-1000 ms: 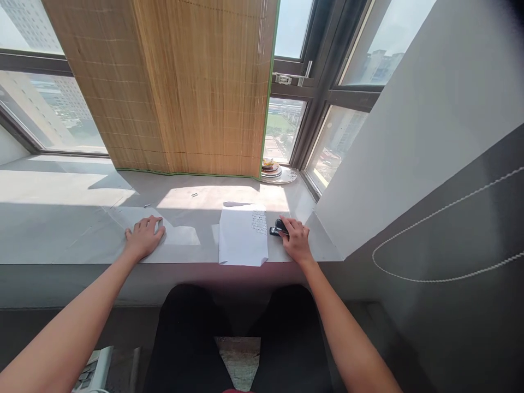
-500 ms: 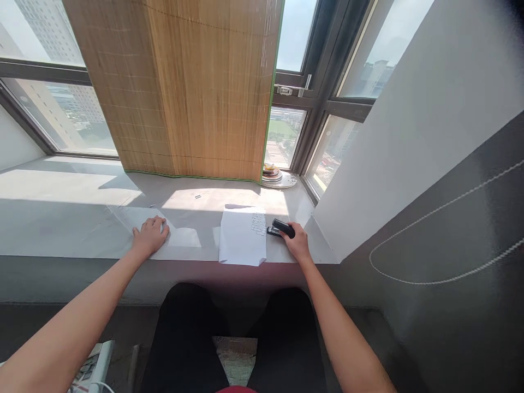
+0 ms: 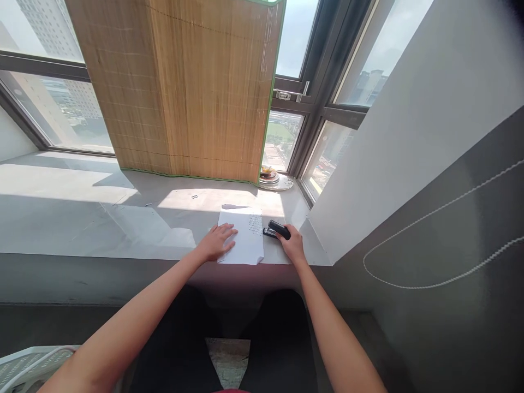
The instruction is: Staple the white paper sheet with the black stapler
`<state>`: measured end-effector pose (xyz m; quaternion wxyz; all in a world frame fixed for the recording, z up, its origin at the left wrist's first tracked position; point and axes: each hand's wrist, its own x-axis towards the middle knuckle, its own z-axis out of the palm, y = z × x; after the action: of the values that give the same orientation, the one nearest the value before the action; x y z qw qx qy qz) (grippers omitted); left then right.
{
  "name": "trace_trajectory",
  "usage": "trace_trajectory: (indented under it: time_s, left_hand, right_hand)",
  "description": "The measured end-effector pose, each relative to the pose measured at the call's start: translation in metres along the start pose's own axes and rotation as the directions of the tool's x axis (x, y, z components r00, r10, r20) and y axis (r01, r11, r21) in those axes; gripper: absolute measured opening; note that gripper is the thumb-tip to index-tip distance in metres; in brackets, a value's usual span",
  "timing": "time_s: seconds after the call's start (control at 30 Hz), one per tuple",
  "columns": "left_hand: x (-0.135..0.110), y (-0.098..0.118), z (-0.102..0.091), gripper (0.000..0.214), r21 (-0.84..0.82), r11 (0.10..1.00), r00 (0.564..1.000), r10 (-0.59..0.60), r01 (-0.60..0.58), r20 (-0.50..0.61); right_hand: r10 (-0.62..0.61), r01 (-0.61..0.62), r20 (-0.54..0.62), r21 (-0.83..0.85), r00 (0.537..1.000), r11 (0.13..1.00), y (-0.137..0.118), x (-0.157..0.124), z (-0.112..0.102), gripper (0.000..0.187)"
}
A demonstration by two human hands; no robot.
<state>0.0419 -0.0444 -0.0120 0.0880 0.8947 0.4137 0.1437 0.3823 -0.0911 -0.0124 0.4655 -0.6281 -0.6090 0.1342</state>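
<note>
A white sheet of paper [image 3: 248, 240] with a small block of writing near its top right lies on the grey window ledge [image 3: 82, 218], near the front edge. My left hand [image 3: 216, 243] rests flat on the paper's left part, fingers stretched out. My right hand [image 3: 291, 245] is closed around a black stapler [image 3: 277, 229] that sits just right of the paper, its nose pointing at the paper's right edge.
A bamboo blind [image 3: 188, 93] hangs down to the ledge behind the paper. Stacked small plates [image 3: 273, 177] stand at the ledge's back corner by the window. A slanted white wall [image 3: 409, 125] closes the right side. A white basket [image 3: 28, 365] is at lower left.
My left hand has slid right along the ledge and now lies on the paper. My right hand has stayed on the stapler, which sits slightly raised at its back end.
</note>
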Motion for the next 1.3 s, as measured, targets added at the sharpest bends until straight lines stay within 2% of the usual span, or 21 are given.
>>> trace_trajectory:
  time_s: [0.17, 0.27, 0.37, 0.47, 0.6, 0.73, 0.97, 1.3]
  left_hand:
    - [-0.006, -0.009, 0.001, 0.047, -0.011, 0.996, 0.987, -0.091, 0.090, -0.133]
    - [-0.006, -0.007, -0.003, 0.046, -0.020, 0.996, 0.988, -0.090, 0.088, -0.122]
    - [-0.004, -0.004, -0.006, 0.047, -0.041, 0.995, 0.993, -0.095, 0.093, -0.066]
    - [-0.004, -0.005, -0.007, 0.057, -0.088, 0.989, 0.993, -0.118, 0.115, -0.024]
    - [-0.004, -0.009, -0.004, 0.077, -0.159, 0.976, 0.988, -0.153, 0.147, -0.025]
    - [-0.003, -0.012, -0.001, 0.073, -0.184, 0.976, 0.990, -0.129, 0.118, -0.049]
    - [-0.004, -0.014, 0.001, 0.065, -0.245, 0.965, 0.991, -0.112, 0.092, -0.070]
    - [-0.004, -0.015, 0.002, 0.052, -0.264, 0.962, 0.992, -0.096, 0.071, -0.083]
  right_hand:
    - [0.007, -0.007, -0.008, 0.019, 1.000, 1.000, 0.002, 0.000, -0.001, 0.034]
    - [0.015, -0.014, -0.024, 0.044, 1.000, 0.999, -0.003, -0.001, -0.002, 0.036]
    - [0.042, -0.037, -0.035, 0.114, 0.999, 0.993, -0.019, -0.005, 0.003, 0.039]
    - [0.058, -0.063, 0.029, 0.216, 0.998, 0.974, -0.044, -0.013, 0.022, 0.038]
    - [-0.011, -0.032, 0.149, 0.283, 0.989, 0.959, -0.064, -0.025, 0.056, 0.033]
    - [-0.061, 0.013, 0.176, 0.262, 0.983, 0.965, -0.060, -0.030, 0.072, 0.031]
    - [-0.095, 0.067, 0.125, 0.211, 0.988, 0.975, -0.053, -0.031, 0.071, 0.029]
    - [-0.119, 0.092, 0.141, 0.181, 0.983, 0.979, -0.053, -0.030, 0.071, 0.029]
